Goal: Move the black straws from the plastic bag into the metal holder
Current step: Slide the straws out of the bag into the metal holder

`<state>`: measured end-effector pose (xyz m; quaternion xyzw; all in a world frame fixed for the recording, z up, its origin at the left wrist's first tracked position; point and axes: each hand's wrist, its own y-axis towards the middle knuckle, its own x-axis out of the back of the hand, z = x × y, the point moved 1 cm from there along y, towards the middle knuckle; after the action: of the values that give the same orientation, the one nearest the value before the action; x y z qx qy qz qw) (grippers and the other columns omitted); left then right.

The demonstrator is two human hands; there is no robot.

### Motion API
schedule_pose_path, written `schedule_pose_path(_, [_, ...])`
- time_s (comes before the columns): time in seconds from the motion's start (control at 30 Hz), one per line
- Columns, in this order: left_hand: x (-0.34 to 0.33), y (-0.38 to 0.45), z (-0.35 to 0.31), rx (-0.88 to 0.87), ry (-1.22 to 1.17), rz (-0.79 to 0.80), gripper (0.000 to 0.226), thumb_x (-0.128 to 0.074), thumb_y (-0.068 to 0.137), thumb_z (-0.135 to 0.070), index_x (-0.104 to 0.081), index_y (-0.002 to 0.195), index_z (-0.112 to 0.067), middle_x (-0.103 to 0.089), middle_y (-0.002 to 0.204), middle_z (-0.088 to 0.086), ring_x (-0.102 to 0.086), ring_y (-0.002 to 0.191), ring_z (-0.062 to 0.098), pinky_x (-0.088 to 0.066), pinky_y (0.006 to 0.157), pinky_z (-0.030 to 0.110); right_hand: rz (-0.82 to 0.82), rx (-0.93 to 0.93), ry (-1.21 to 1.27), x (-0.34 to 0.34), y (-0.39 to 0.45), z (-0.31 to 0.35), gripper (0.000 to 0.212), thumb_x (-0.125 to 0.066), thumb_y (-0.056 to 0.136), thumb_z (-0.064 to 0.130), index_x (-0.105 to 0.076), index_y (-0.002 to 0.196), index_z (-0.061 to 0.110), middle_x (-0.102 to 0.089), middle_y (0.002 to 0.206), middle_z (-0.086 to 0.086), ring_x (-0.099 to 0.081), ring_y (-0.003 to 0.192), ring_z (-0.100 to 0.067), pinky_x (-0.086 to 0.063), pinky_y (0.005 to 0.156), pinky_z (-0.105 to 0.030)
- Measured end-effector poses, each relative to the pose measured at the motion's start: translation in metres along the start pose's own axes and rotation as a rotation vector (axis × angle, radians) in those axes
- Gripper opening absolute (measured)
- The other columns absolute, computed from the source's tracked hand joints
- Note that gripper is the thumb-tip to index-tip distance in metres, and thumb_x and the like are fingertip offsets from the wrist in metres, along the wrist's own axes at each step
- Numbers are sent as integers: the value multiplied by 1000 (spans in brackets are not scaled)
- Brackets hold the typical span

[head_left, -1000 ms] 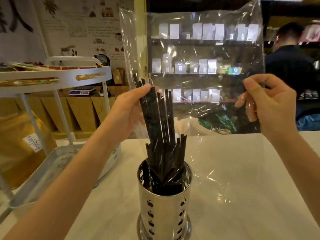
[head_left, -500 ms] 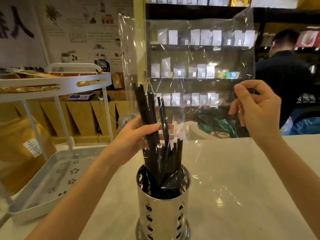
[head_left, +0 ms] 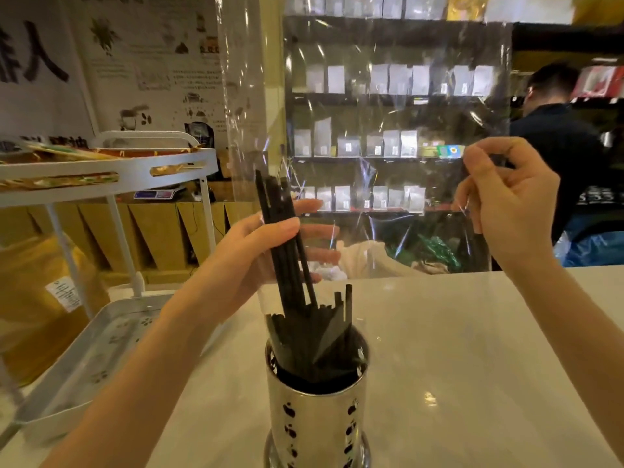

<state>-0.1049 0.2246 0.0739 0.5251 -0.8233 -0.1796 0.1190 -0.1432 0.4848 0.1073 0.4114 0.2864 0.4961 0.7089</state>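
Gripped in the left hand [head_left: 260, 251], black straws [head_left: 287, 251] are being held near-upright, lower ends inside the metal holder [head_left: 315, 413] directly below; the plastic bag [head_left: 388, 130] is being pinched by the right hand [head_left: 506, 204].

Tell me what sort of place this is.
Probably a small drinks or tea shop: dark shelves of small packets behind a pale counter, a metal holder of black straws, a white cart alongside.
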Motion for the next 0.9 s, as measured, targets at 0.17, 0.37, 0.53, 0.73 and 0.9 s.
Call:
schedule_pose_path(0.17, [-3, -4, 14, 52, 172, 50, 60, -71, 45, -63, -71, 94, -28, -71, 108, -12, -62, 107, 10, -52, 87, 23, 24, -8, -8, 1, -4, -5, 10, -49, 96, 20, -54, 89, 24, -63, 54, 19, -55, 40, -3, -35, 38, -7])
schedule_pose_path(0.37, [-2, -8, 31, 114, -17, 162, 63, -65, 58, -65, -62, 112, -33, -67, 117, -3, -58, 115, 21, -50, 93, 41, -17, -10, 48, -2, -2, -6, 14, -52, 95, 21, -53, 85, 32, -63, 53, 17, -55, 39, -4, -37, 40, -9])
schedule_pose_path(0.53, [-3, -7, 33, 156, -80, 121, 80, -69, 53, -64, -54, 118, -21, -65, 119, 6, -58, 113, 29, -53, 87, 38, -57, 10, 86, -2, 4, -5, 9, -53, 93, 28, -54, 86, 32, -62, 50, 17, -52, 36, -2, -35, 37, -9])
schedule_pose_path(0.73, [1, -3, 38, 145, 65, 21, 79, -79, 44, -58, -55, 115, -29, -70, 111, 0, -63, 107, 22, -53, 88, 37, -104, -12, 166, -4, 9, -3, 11, -53, 91, 31, -61, 90, 23, -63, 51, 15, -51, 35, -3, -34, 36, -9])
schedule_pose_path(0.9, [-4, -8, 36, 173, -35, -23, 101, -81, 33, -61, -51, 121, -21, -64, 121, 8, -60, 111, 28, -49, 92, 46, -107, -35, 149, -7, 11, -2, 10, -53, 92, 30, -61, 91, 24, -61, 48, 15, -50, 35, -4, -34, 36, -12])
